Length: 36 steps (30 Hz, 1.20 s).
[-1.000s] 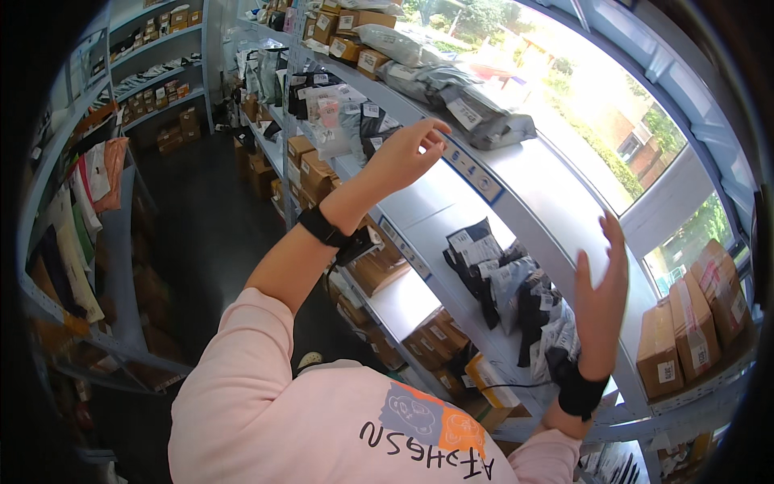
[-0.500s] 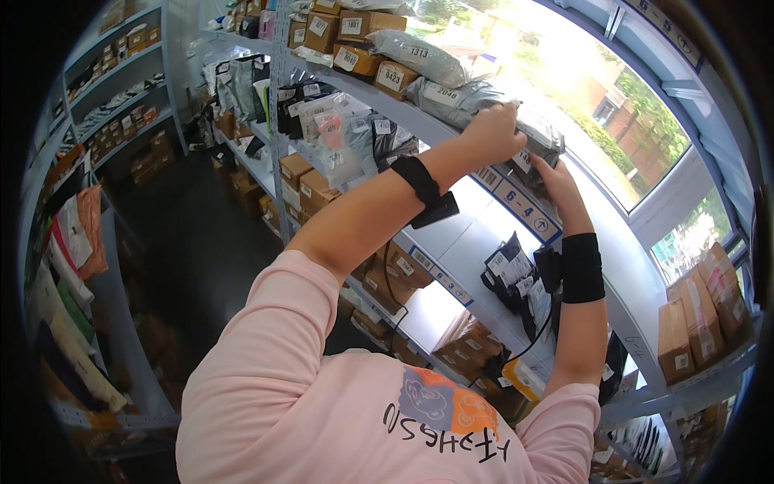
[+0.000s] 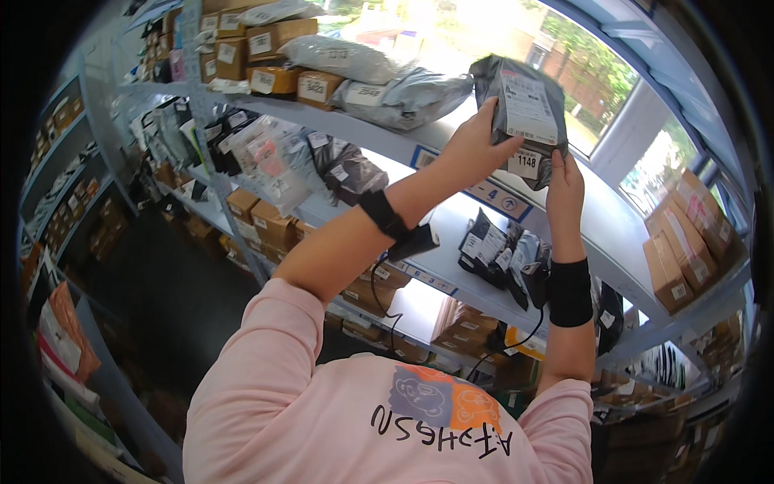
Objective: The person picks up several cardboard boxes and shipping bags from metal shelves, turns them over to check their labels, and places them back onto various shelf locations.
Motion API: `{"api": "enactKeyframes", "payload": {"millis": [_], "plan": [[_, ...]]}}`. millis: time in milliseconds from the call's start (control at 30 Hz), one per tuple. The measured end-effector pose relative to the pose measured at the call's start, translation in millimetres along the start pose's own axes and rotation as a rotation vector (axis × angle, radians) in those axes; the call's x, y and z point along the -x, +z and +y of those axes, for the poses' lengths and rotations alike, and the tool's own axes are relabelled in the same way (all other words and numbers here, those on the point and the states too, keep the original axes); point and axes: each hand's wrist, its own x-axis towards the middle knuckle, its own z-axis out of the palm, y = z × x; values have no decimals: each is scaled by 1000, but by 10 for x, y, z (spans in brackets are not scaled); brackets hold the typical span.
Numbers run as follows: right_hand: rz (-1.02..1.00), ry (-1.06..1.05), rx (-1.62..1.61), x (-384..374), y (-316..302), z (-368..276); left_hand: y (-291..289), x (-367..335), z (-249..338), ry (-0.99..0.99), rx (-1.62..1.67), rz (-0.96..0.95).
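Note:
A dark grey plastic mailer parcel (image 3: 488, 77) with white labels is held up above the top shelf, tilted with its labelled face toward me. My left hand (image 3: 487, 139) grips its left edge, the thumb across the lower front. At its lower right corner my right hand (image 3: 566, 184) closes on the parcel, fingers partly behind it. To the left of the parcel, a grey mailer bag (image 3: 415, 101) lies on the shelf, with a pale bubble-wrapped bag (image 3: 339, 58) behind it. Both my wrists wear black bands with small devices and cables.
The top shelf (image 3: 601, 230) runs along a bright window; cardboard boxes (image 3: 278, 36) stand at its left and more boxes (image 3: 681, 254) at its right. Dark bagged parcels (image 3: 492, 246) lie one level down. Further shelving (image 3: 60, 149) lines the aisle at left.
The dark grey parcel has come up off the shelf, apart from the grey bag beside it, and its labelled face now shows. Both hands hold it. The view has shifted to the right.

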Motion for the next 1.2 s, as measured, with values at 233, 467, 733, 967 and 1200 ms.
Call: {"api": "enactKeyframes", "payload": {"millis": [233, 467, 733, 967, 1200], "plan": [[245, -49, -254, 429, -546, 82, 600, 222, 373, 277, -56, 47], [420, -82, -232, 595, -1284, 636, 1495, 173, 671, 343, -60, -66], [490, -92, -102, 598, -2323, 1486, 2757, 13, 1013, 414, 36, -102], [472, -236, 268, 600, -2966, 2096, 3497, -215, 1289, 410, -151, -215], [258, -322, 562, 564, -3298, 2598, 3933, -281, 1145, 270, -427, -424]]}}
